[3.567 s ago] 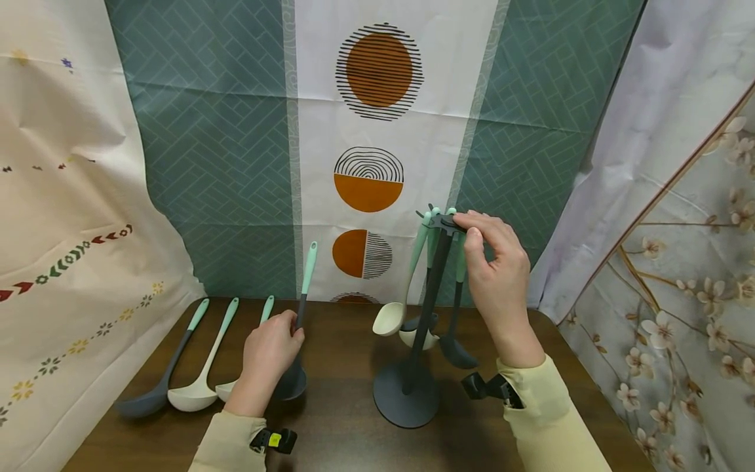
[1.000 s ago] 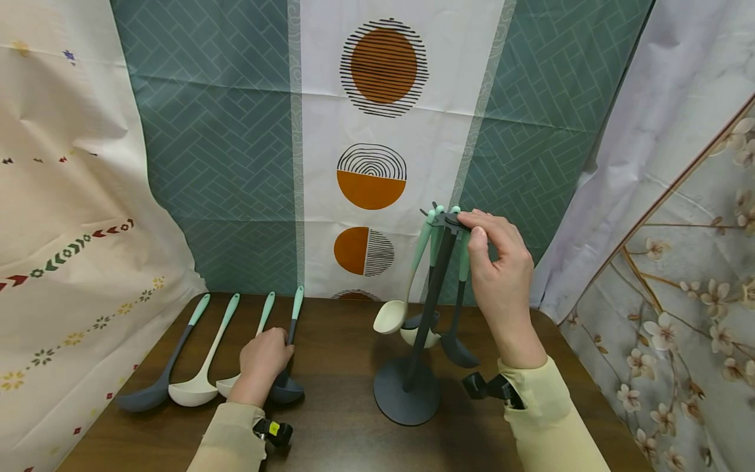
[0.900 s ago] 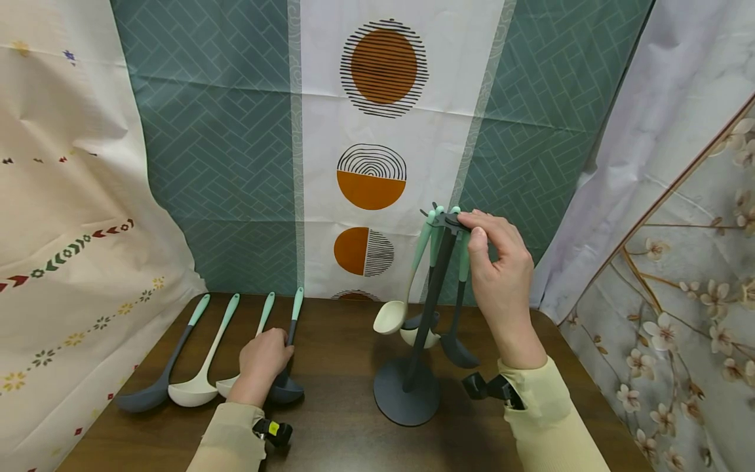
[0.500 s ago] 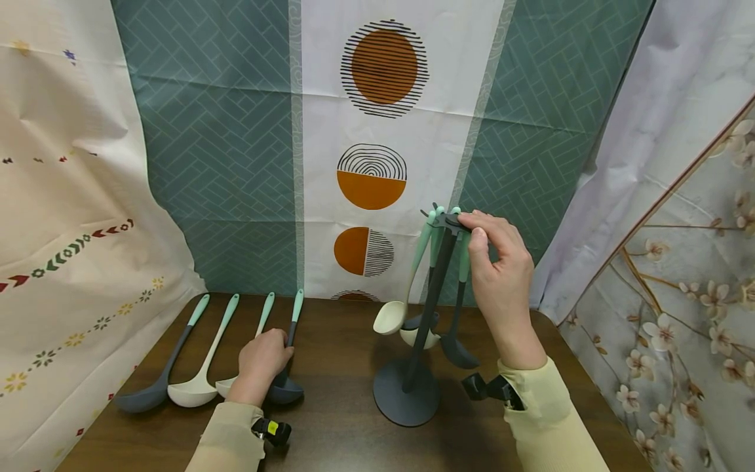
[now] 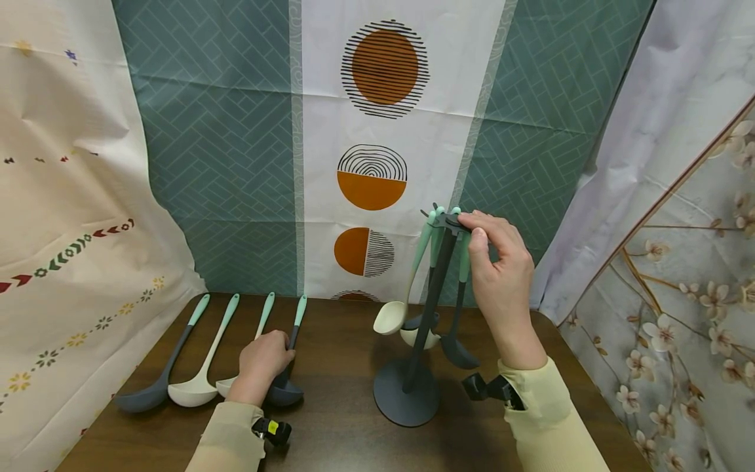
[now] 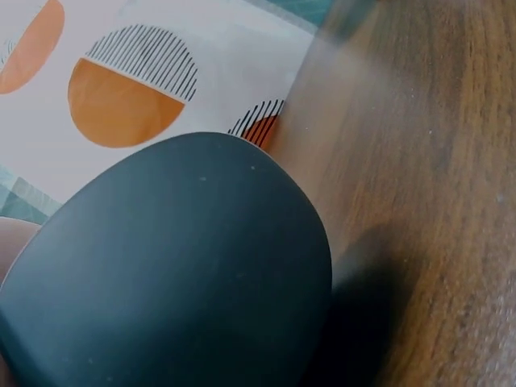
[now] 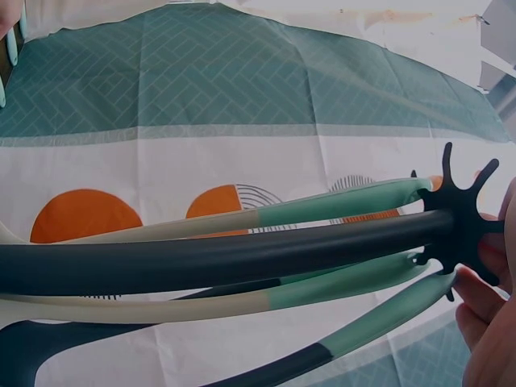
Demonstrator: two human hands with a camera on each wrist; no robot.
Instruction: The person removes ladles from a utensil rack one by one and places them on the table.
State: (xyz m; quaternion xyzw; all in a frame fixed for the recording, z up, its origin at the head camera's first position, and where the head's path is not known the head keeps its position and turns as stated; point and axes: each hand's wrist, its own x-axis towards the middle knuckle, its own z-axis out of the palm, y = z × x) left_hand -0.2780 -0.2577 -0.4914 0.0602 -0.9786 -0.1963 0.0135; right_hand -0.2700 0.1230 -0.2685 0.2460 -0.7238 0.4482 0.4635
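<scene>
My left hand (image 5: 267,359) grips the shaft of a dark grey ladle (image 5: 286,392) with a mint handle, low at the right end of a ladle row. Its dark bowl fills much of the left wrist view. Just left of it, a white ladle (image 5: 226,387) is partly hidden behind the hand. My right hand (image 5: 501,275) holds the hooked top of a dark utensil stand (image 5: 434,288). In the right wrist view, fingers (image 7: 480,294) touch the star-shaped hook ring (image 7: 463,222). From the hooks hang a white spoon (image 5: 389,318), a dark ladle (image 5: 459,352) and other mint-handled utensils, partly covered.
Farther left on the brown table (image 5: 342,426) lie another white ladle (image 5: 194,391) and a dark ladle (image 5: 144,396), handles pointing away. The stand's round base (image 5: 407,400) rests right of centre. Patterned cloth (image 5: 212,164) hangs behind, and flowered cloth (image 5: 660,341) on the right.
The left hand has lowered the dark ladle's raised handle toward the table beside the row; over the last second its end has shifted slightly right and down. My right hand stays on the stand.
</scene>
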